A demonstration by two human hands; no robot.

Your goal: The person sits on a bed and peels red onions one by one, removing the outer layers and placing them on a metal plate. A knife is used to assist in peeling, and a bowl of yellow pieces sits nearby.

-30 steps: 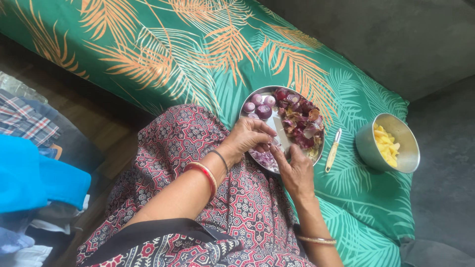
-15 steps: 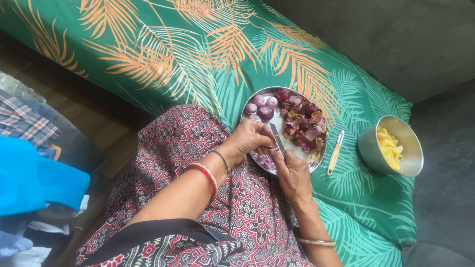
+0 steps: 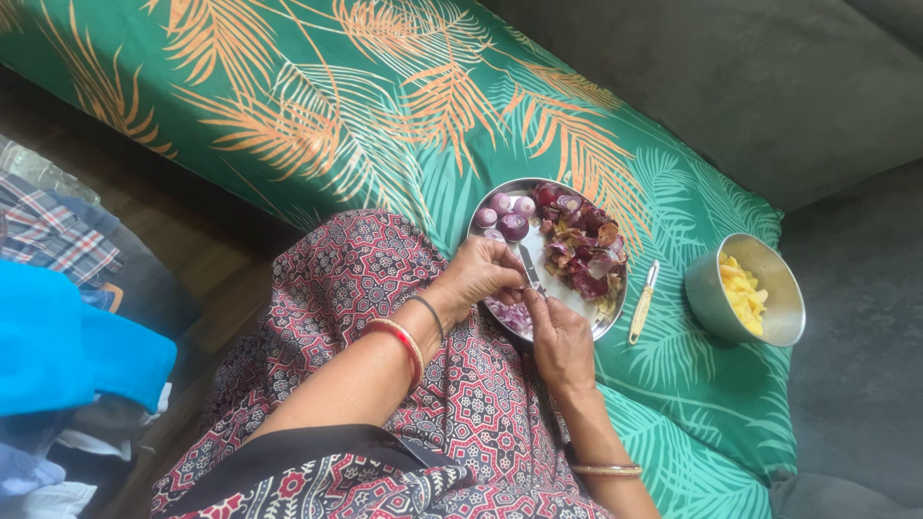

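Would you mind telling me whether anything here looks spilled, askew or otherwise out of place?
Only one thing: the peeler lies loose on the green cushion, between the plate and the steel bowl. Nothing looks spilled.

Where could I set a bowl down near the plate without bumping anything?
Bare cloth lies above the steel plate, on the green leaf-print sheet, and below the peeler and steel bowl. It is crowded at the plate, where both hands work, and between peeler and bowl.
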